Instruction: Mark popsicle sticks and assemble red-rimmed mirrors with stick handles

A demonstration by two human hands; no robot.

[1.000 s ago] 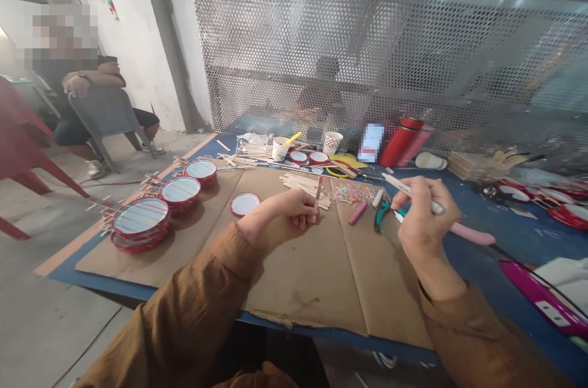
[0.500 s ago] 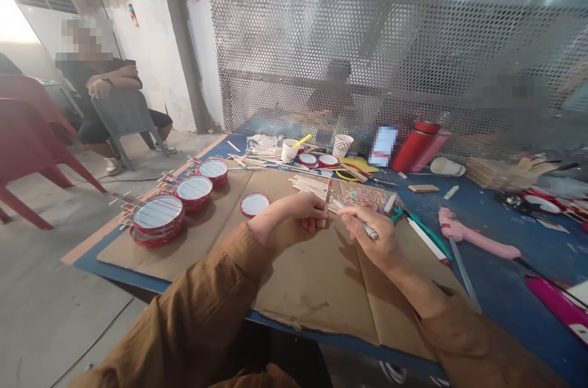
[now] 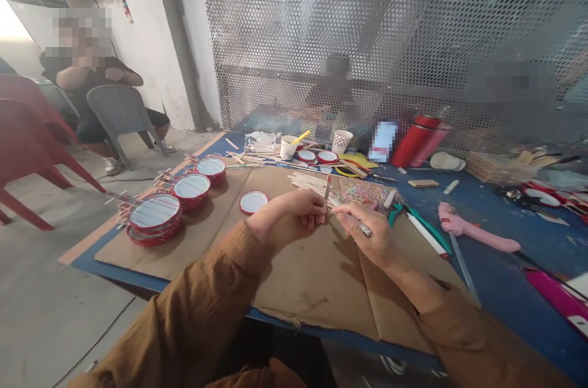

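My left hand [image 3: 307, 207] is closed around a thin wooden craft stick [image 3: 327, 190], which stands nearly upright with a reddish tint on it. Facing it, my right hand [image 3: 375, 234] grips a pale marker pen [image 3: 365, 229]. The pen's front end is close to the lower part of the stick; whether they touch I cannot tell. Behind my hands lie a pile of bare craft sticks [image 3: 305, 180] and a heap of small colourful pieces [image 3: 365, 193]. Left of my left hand, a red-rimmed white lid [image 3: 253, 202] rests on the cardboard [image 3: 303, 290].
Red round banjo-like pieces with sticks [image 3: 155, 213] stand at the left. Right of the cardboard are teal-handled pliers [image 3: 416, 220], a white marker [image 3: 427, 234] and a pink glue gun [image 3: 478, 234]. A red bottle [image 3: 416, 142] and perforated metal panel [image 3: 294, 39] stand behind. Someone sits on a grey chair [image 3: 114, 109].
My right hand has shifted slightly toward the stick, bringing the marker closer. My left hand keeps its hold. The seated person has uncrossed their arms and raised one hand.
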